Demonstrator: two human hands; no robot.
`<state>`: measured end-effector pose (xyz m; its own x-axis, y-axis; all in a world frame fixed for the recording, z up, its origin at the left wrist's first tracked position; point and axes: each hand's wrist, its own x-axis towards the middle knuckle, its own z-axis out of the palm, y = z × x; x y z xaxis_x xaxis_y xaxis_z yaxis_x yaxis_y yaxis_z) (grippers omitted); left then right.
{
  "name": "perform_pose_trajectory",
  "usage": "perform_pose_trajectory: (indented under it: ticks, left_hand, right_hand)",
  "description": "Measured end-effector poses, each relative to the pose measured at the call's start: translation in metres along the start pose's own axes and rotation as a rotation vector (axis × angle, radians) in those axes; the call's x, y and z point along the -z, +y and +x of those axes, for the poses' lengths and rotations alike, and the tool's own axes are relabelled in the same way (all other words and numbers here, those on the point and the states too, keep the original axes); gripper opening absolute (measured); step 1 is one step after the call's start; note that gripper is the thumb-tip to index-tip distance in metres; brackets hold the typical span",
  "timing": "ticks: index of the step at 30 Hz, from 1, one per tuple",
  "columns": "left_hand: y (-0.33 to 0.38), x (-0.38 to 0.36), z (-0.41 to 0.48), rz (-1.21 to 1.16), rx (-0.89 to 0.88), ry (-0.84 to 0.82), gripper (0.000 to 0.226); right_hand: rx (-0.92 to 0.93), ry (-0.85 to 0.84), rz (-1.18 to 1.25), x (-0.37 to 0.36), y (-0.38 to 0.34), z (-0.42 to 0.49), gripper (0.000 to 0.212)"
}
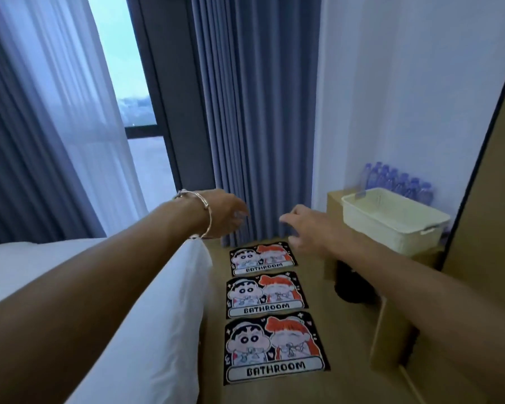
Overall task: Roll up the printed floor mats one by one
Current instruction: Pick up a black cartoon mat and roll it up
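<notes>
Head view: 3 printed floor mats flat on the floor [347,360], lined up in 1 row between the white bed [158,287] on the left and the wood cabinet [334,208] on the right. Near mat [274,348], middle mat [266,294], far mat [263,258], almost edge to edge. Not 1 rolled yet. Left hand [228,212] and right hand [303,225] stretched out in the air toward the far end of the row, fingers loose and spread, holding nothing.

To do it well: pick 1 mat only, bend down low, pinch 1 edge with both hands, curl it tight, keep both ends even, roll straight.

Counted: 3 mats, 2 hands, 1 white basket [391,220] on the cabinet. Bottles [397,179] behind it too blurry to count.
</notes>
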<state>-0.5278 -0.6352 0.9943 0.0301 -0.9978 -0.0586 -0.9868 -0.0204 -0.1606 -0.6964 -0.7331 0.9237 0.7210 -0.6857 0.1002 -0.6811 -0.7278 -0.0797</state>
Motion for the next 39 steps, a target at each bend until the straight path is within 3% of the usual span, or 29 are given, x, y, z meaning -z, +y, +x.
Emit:
perform_pose_trajectory:
  ticks: [9,18,30,39]
  left_hand:
    - [-0.017,0.056,-0.054,-0.035,0.084,0.277,0.04]
    - [-0.013,0.048,-0.062,-0.012,0.11,0.278,0.047]
    - [0.069,0.027,0.016,0.02,0.018,0.296,0.048]
    - [0.118,-0.011,0.072,-0.105,0.186,0.139,0.046]
  right_hand:
    - [0.064,0.172,0.015,0.097,-0.051,-0.014,0.056]
    - [0.037,0.166,0.03,0.104,-0.057,-0.03,0.059]
    - [-0.073,0.119,0.05,0.08,0.051,-0.044,0.06]
    - [0.018,-0.017,0.048,0.044,0.145,-0.017,0.058]
